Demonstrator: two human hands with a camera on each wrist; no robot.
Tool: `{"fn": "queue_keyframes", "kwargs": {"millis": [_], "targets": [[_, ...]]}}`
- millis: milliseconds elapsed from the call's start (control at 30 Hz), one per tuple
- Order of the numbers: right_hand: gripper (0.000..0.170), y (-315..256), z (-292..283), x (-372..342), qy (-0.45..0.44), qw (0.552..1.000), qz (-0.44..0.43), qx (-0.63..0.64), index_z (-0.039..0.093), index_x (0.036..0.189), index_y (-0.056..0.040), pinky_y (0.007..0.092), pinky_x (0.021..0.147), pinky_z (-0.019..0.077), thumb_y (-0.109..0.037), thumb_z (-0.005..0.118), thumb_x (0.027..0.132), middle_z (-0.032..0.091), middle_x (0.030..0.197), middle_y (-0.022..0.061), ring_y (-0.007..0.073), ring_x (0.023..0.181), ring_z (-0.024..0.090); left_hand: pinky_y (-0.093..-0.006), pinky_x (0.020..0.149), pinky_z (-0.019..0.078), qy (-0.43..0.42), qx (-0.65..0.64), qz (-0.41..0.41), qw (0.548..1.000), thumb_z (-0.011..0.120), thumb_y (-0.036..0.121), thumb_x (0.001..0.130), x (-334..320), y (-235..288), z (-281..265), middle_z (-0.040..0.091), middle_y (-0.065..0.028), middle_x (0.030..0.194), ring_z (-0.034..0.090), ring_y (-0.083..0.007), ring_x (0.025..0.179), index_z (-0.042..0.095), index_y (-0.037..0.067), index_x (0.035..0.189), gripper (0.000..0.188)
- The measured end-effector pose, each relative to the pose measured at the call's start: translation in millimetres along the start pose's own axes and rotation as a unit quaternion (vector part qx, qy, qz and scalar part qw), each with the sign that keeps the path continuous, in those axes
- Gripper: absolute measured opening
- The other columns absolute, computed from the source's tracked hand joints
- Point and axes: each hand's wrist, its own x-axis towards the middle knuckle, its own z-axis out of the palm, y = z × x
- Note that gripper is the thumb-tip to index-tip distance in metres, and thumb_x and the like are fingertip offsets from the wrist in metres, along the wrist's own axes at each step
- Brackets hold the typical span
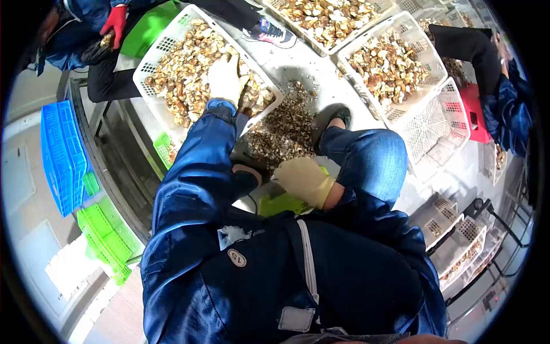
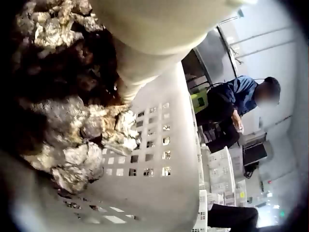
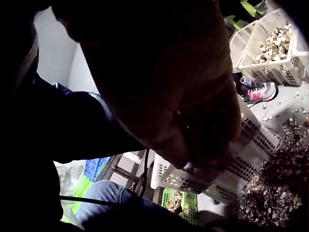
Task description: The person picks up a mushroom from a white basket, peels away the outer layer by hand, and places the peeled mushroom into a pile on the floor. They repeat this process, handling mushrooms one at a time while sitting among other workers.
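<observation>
My left hand (image 1: 224, 79), in a pale glove, reaches over a white crate (image 1: 268, 110) heaped with rough-shelled, oyster-like clusters (image 1: 189, 63). In the left wrist view, a straight gloved finger (image 2: 130, 79) comes down at the shells (image 2: 79, 159), beside the crate's perforated wall (image 2: 159, 130). My right hand (image 1: 306, 182), also gloved, is low in front of my body between my knees, above a heap of shell debris (image 1: 283, 135). Its fingers (image 3: 169, 145) bend inward in deep shadow in the right wrist view; I cannot tell what they hold.
More full white crates (image 1: 389, 71) stand ahead to the right, with a nearly bare white crate (image 1: 438, 129) beside them. A person's shoe (image 1: 272, 34) is close to my crate, and another worker wears a red glove (image 1: 116, 23). Blue crates (image 1: 62, 155) stand at left.
</observation>
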Motion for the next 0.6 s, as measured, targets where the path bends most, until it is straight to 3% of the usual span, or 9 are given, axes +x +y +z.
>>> {"fn": "queue_keyframes", "kwargs": {"millis": [100, 167, 233, 367, 400, 433, 500, 567, 600], "targets": [[0.01, 0, 5, -4, 0.038, 0.999, -0.014, 0.001, 0.069, 0.086, -0.0113, 0.0425, 0.066, 0.0526, -0.019, 0.063, 0.084, 0.065, 0.082, 0.0095, 0.0307, 0.077, 0.066, -0.045, 0.085, 0.0501, 0.02, 0.009, 0.016, 1.0, 0.085, 0.029, 0.066, 10, 2, 16, 0.066, -0.0166, 0.1, 0.062, -0.0355, 0.096, 0.063, 0.005, 0.111, 0.055], [0.01, 0, 2, -5, 0.046, 0.999, -0.014, -0.003, 0.068, 0.087, -0.0109, 0.0425, 0.066, 0.0526, -0.019, 0.063, 0.084, 0.065, 0.083, 0.0095, 0.0309, 0.078, 0.066, -0.044, 0.083, 0.0509, 0.057, -0.016, 0.008, 0.998, 0.084, 0.026, 0.066, 12, -2, 23, 0.067, -0.0158, 0.098, 0.063, -0.0358, 0.093, 0.064, 0.005, 0.107, 0.05], [0.01, 1, 1, -5, 0.051, 0.999, -0.011, 0.0, 0.068, 0.087, -0.0104, 0.0425, 0.067, 0.0526, -0.019, 0.063, 0.083, 0.065, 0.083, 0.0096, 0.0309, 0.079, 0.066, -0.0445, 0.083, 0.0508, -0.024, -0.026, 0.015, 0.999, 0.083, 0.024, 0.068, 12, -10, 20, 0.067, -0.0159, 0.099, 0.062, -0.0373, 0.092, 0.063, 0.005, 0.107, 0.048], [0.01, -1, -1, -1, 0.015, 1.0, 0.004, 0.021, 0.068, 0.087, -0.0095, 0.0438, 0.068, 0.0529, -0.016, 0.063, 0.082, 0.065, 0.082, 0.011, 0.0326, 0.08, 0.066, -0.0407, 0.091, 0.0493, 0.061, -0.156, -0.022, 0.986, 0.083, 0.028, 0.073, -27, -20, -1, 0.063, -0.02, 0.112, 0.061, -0.0344, 0.105, 0.059, 0.0, 0.119, 0.059], [0.01, 1, 1, -3, 0.033, 0.999, -0.001, 0.025, 0.069, 0.087, -0.0092, 0.0442, 0.068, 0.053, -0.016, 0.064, 0.082, 0.065, 0.082, 0.0114, 0.0331, 0.08, 0.066, -0.0418, 0.092, 0.049, 0.042, -0.366, -0.124, 0.921, 0.083, 0.03, 0.076, -41, -6, -31, 0.062, -0.0217, 0.114, 0.061, -0.0327, 0.106, 0.055, -0.003, 0.124, 0.064], [0.01, 1, -1, -4, 0.052, 0.998, -0.008, 0.029, 0.069, 0.088, -0.0088, 0.0446, 0.068, 0.0532, -0.016, 0.064, 0.081, 0.065, 0.081, 0.0118, 0.0336, 0.08, 0.066, -0.039, 0.092, 0.0501, 0.062, -0.435, -0.115, 0.891, 0.08, 0.026, 0.082, -46, -15, -37, 0.061, -0.0224, 0.12, 0.06, -0.0293, 0.111, 0.054, -0.004, 0.125, 0.059], [0.012, 4, -7, -1, 0.043, 0.999, 0.0, 0.019, 0.069, 0.089, -0.0086, 0.0459, 0.069, 0.0539, -0.015, 0.064, 0.081, 0.067, 0.083, 0.013, 0.0349, 0.078, 0.067, -0.0375, 0.095, 0.05, 0.019, -0.571, -0.262, 0.778, 0.073, 0.019, 0.088, -79, 3, -90, 0.059, -0.0228, 0.124, 0.06, -0.029, 0.111, 0.054, -0.003, 0.126, 0.048], [0.012, 2, -12, 3, 0.057, 0.998, -0.001, 0.017, 0.069, 0.09, -0.0085, 0.0461, 0.069, 0.0541, -0.016, 0.063, 0.082, 0.067, 0.085, 0.0133, 0.0353, 0.077, 0.067, -0.0362, 0.094, 0.0509, 0.055, -0.8, -0.271, 0.533, 0.067, 0.011, 0.091, -116, -18, -67, 0.056, -0.0216, 0.129, 0.059, -0.0301, 0.111, 0.056, 0.004, 0.13, 0.041], [0.015, -7, -21, 6, 0.064, 0.997, 0.028, 0.042, 0.068, 0.09, -0.0079, 0.0461, 0.071, 0.0538, -0.02, 0.06, 0.088, 0.068, 0.086, 0.0136, 0.0366, 0.08, 0.066, -0.0384, 0.097, 0.0499, 0.04, -0.746, -0.231, 0.623, 0.065, 0.01, 0.092, -135, -23, -65, 0.054, -0.0219, 0.131, 0.057, -0.0321, 0.115, 0.054, 0.008, 0.132, 0.042]]}}
